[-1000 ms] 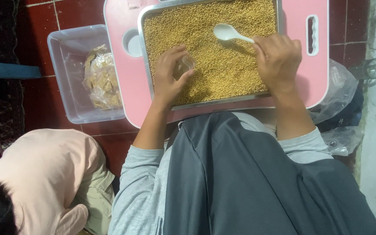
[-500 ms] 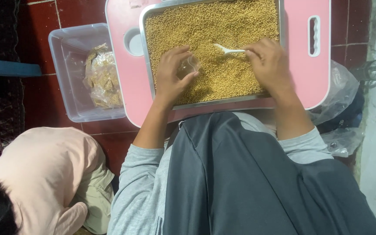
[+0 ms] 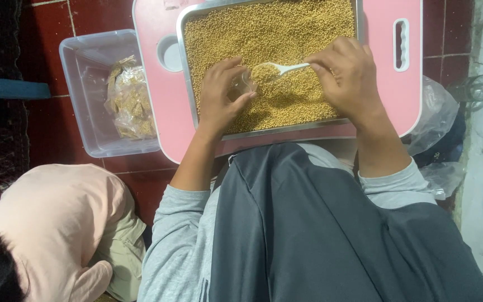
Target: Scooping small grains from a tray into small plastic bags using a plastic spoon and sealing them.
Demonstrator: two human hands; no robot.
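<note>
Left hand (image 3: 222, 95) curled around a small clear cup (image 3: 242, 85) over the grain tray (image 3: 188, 67); the white spoon (image 3: 279, 70), loaded, lies at its 3 o'clock, long axis 9-to-3, handle pinched in the closed right hand (image 3: 345, 75)

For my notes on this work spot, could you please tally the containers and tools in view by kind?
Metal tray of yellow grain: 1
Pink tray-table: 1
Clear plastic tub holding filled bags: 1
White spoon, in the right hand: 1
Small clear cup, in the left hand: 1
Total: 5
</note>
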